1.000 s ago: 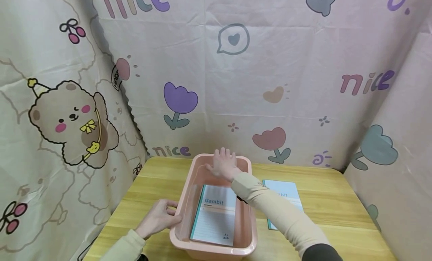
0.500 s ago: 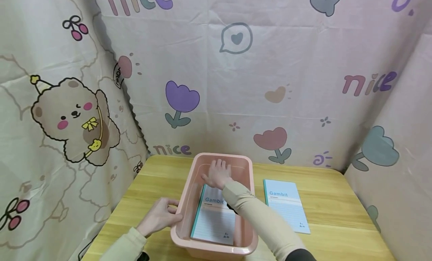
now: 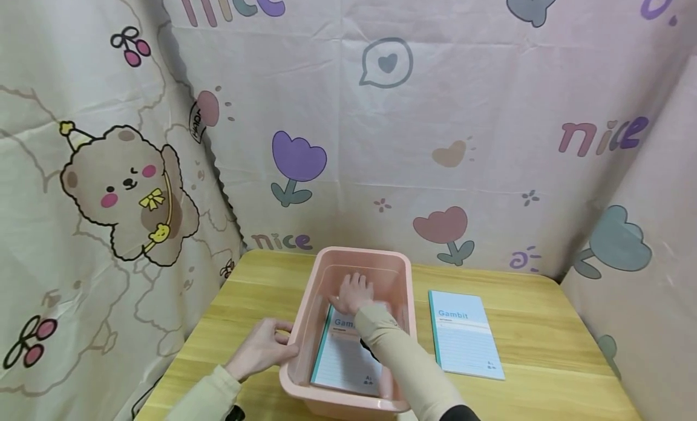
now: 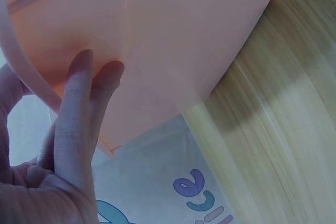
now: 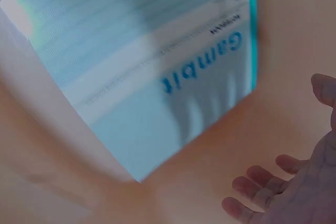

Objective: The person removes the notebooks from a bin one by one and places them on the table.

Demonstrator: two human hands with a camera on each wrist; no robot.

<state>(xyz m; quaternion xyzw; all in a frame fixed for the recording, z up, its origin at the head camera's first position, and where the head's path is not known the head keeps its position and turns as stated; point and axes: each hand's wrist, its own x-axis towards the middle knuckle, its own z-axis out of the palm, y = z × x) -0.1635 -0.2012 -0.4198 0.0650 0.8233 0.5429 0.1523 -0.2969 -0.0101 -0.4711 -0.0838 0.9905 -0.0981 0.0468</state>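
A pink plastic bin stands on the table with a light-blue "Gambit" notebook lying flat in it. My left hand grips the bin's left rim. In the left wrist view its fingers press the outer wall under the rim, and the thumb is partly hidden behind the edge. My right hand is inside the bin, over the notebook's far end, fingers extended and holding nothing. The right wrist view has the notebook apart from the fingertips. My right forearm hides part of the notebook.
A second "Gambit" notebook lies on the wooden table, right of the bin. Printed cloth hangs close behind the table and along both sides.
My right hand has come down from above the bin's far rim into the bin, towards me. The second notebook is now uncovered by the arm. My left hand keeps its grip.
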